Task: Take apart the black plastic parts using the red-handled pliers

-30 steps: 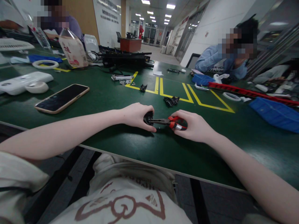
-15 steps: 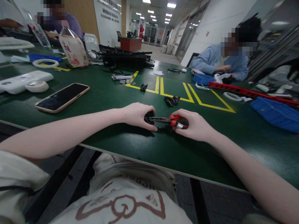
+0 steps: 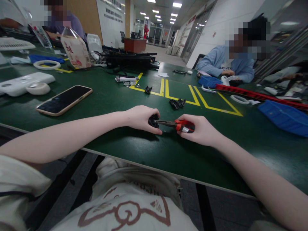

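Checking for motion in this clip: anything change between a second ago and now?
Hardly anything. The right hand with the red-handled pliers drifted slightly to the right; the plier tips remain at the small black part gripped by the left hand. Nothing was picked up or let go. The phone, the loose black pieces and the green table stayed as they were.

red-handled pliers (image 3: 178,124) lie level, nose in small black part (image 3: 152,121).
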`<state>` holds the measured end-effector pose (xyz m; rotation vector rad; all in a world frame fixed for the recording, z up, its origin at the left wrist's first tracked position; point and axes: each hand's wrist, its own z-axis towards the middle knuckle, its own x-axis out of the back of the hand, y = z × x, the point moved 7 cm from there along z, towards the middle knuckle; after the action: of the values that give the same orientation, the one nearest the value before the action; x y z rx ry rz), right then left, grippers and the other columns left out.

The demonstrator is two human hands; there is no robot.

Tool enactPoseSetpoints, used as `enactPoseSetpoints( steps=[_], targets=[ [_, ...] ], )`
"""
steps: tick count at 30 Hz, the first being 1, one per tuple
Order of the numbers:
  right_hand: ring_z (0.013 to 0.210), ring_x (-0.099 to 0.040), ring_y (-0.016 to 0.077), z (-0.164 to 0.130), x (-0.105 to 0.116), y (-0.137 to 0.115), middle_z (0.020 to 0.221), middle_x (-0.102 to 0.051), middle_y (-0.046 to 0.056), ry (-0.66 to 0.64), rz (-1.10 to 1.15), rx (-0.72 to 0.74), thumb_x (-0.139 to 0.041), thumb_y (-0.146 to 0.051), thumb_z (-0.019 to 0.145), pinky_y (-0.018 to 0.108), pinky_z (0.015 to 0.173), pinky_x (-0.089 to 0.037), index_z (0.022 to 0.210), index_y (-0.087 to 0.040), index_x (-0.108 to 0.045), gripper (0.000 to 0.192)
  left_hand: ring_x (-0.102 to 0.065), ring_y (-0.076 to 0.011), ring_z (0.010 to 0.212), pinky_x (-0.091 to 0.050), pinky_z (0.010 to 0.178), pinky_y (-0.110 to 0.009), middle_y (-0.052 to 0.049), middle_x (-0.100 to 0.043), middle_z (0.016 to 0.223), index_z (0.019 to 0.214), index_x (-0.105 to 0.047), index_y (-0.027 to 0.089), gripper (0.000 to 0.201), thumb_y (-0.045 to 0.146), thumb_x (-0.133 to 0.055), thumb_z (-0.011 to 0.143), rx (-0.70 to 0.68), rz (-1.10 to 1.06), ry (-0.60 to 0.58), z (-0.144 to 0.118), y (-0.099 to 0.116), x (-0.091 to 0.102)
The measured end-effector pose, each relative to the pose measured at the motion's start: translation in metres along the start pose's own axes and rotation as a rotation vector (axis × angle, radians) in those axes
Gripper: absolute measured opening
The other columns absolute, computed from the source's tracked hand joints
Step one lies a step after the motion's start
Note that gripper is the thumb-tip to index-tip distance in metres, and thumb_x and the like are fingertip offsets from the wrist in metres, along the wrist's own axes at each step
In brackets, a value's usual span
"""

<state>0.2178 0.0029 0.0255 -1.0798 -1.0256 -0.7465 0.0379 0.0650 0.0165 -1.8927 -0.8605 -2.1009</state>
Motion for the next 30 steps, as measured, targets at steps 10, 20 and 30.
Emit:
enactPoseSetpoints(
  steps=[10, 20, 30],
  targets=[
    [0.074, -0.064, 0.0207, -0.002, 0.004, -0.008, 0.088, -0.071, 0.004, 0.028, -0.030, 0.035, -0.067, -0.035, 0.073, 0.031, 0.064, -0.045, 0.097, -0.021, -0.067, 0.028, -0.068, -0.0269, 0.091, -0.044, 0.072, -0.031, -0.008, -0.073, 0.106, 0.119, -0.060, 0.020, 0.074, 0.079, -0.060, 0.074, 0.012, -0.022, 0.000, 0.000, -0.001, 0.001],
    [0.083, -0.064, 0.0259, -0.006, 0.010, -0.022, 0.097, -0.070, 0.009, 0.140, -0.338, 0.187, -0.061, -0.038, 0.077, 0.035, 0.070, -0.047, 0.103, -0.021, -0.063, 0.031, -0.068, -0.0272, 0.095, -0.044, 0.075, -0.031, -0.008, -0.072, 0.112, 0.122, -0.059, 0.021, 0.078, 0.079, -0.064, 0.070, 0.007, -0.003, 0.008, 0.000, -0.003, 0.000],
    [0.083, -0.063, 0.0274, -0.007, 0.009, -0.025, 0.095, -0.069, 0.012, 0.189, -0.453, 0.250, -0.058, -0.040, 0.080, 0.038, 0.073, -0.046, 0.104, -0.019, -0.064, 0.032, -0.068, -0.0277, 0.095, -0.043, 0.076, -0.031, -0.008, -0.072, 0.109, 0.120, -0.058, 0.022, 0.078, 0.080, -0.066, 0.068, -0.010, 0.020, 0.011, 0.001, -0.003, -0.002]
  ],
)
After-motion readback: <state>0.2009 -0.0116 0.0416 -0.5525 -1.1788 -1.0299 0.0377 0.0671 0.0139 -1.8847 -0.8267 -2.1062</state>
